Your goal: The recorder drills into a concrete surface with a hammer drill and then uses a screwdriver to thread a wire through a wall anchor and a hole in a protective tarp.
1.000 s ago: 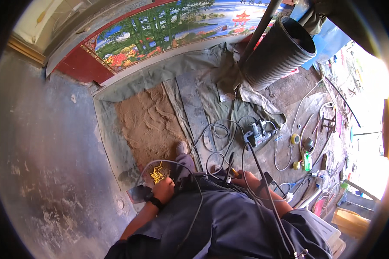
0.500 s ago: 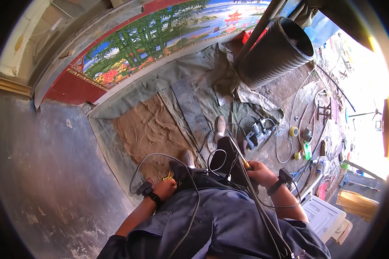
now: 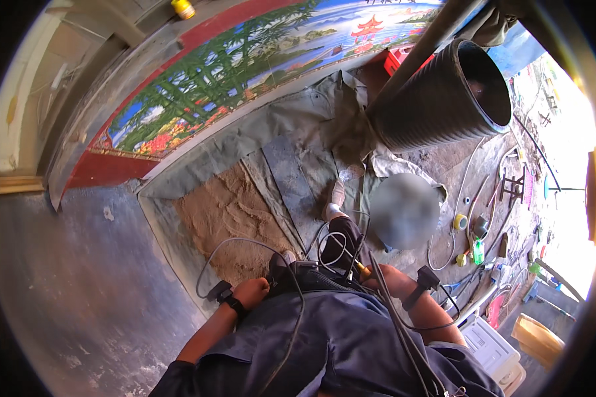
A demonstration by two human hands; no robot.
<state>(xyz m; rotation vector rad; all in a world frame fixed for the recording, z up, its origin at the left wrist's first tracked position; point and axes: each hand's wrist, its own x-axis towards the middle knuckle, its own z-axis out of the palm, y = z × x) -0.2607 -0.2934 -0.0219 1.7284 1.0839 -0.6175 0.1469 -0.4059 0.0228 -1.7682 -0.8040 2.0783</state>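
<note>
My left hand (image 3: 251, 293) is curled closed at my left hip, beside the sand; whatever it holds is hidden. At my right thigh my right hand (image 3: 392, 281) is wrapped round a thin stick-like tool with a yellow-brown handle part (image 3: 361, 268), its kind unclear. Dark straps with small black boxes sit on both wrists. A grey cable (image 3: 245, 238) loops past my left wrist, and several more hang in front of my jacket (image 3: 278, 337). Ahead of my feet a bed of brown sand (image 3: 232, 212) lies on a greenish tarp (image 3: 212, 155).
A large black ribbed pipe (image 3: 444, 99) stands ahead right, near a painted tile wall (image 3: 245, 73). A dark board (image 3: 288, 175) borders the sand. A blurred round patch hides part of the right floor. Hoses, a yellow tape roll (image 3: 460, 221), a green bottle (image 3: 478, 251) and a white box (image 3: 490, 347) lie right.
The yellow thing seen at my left fingers no longer shows. My right hand has shifted slightly left and down with the tool. The view has tilted; a blurred patch now covers the grey power tool.
</note>
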